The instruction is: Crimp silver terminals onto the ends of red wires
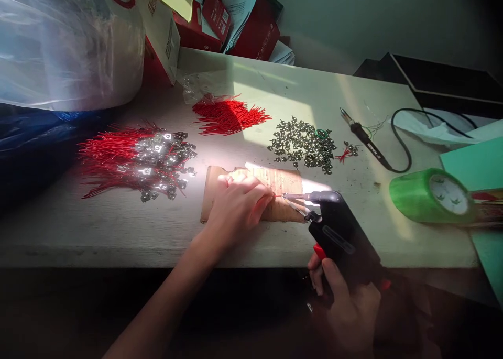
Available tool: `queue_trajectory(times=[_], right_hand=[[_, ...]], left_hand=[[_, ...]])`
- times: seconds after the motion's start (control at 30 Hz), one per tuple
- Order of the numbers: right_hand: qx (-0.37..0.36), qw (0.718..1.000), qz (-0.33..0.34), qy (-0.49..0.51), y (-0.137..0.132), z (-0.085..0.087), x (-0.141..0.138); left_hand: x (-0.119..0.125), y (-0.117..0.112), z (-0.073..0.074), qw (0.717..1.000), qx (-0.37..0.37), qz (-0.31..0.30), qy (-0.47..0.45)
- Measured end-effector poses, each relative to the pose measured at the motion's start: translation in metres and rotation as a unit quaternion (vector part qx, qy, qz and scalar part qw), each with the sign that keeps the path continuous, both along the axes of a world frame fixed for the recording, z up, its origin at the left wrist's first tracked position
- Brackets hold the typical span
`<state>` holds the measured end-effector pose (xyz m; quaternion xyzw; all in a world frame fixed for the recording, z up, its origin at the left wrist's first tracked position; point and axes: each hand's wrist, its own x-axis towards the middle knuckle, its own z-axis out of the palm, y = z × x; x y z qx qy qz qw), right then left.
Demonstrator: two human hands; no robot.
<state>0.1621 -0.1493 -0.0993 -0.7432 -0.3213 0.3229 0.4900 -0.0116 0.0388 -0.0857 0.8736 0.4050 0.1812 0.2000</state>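
Nearest, low at the bench edge, the right hand, with fingers wrapped closed around a black pistol-grip tool and a red trigger just above them: a firm hold, seemingly for steadying the tool's aim. Twin metal tips angled in toward the left hand, its fingers folded nearly shut, their ends apparently pinching a short red wire, with the wire's end right beside the tips. Under that hand, a torn cardboard pad, probably a mat to spare the pale bench top.

Just left of the pad and within easy reach, a heap of red wires with metal terminals. Farther on, loose red wires and a pile of bare metal terminals, kept apart, likely for easy picking. To the right, a soldering iron with a black cord, and a roll of green tape. Farthest, a clear plastic bag and red boxes.
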Motion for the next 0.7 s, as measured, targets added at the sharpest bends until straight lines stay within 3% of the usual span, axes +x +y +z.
queue_trajectory(times=[0.4,0.7], right_hand=[[-0.025,0.998,0.018,-0.055,0.003,0.004,0.001],[-0.034,0.999,0.0,-0.022,0.002,0.011,-0.006]], left_hand=[[0.0,0.0,-0.001,1.0,0.005,-0.005,-0.001],[0.001,0.0,0.001,1.0,0.005,-0.005,-0.008]])
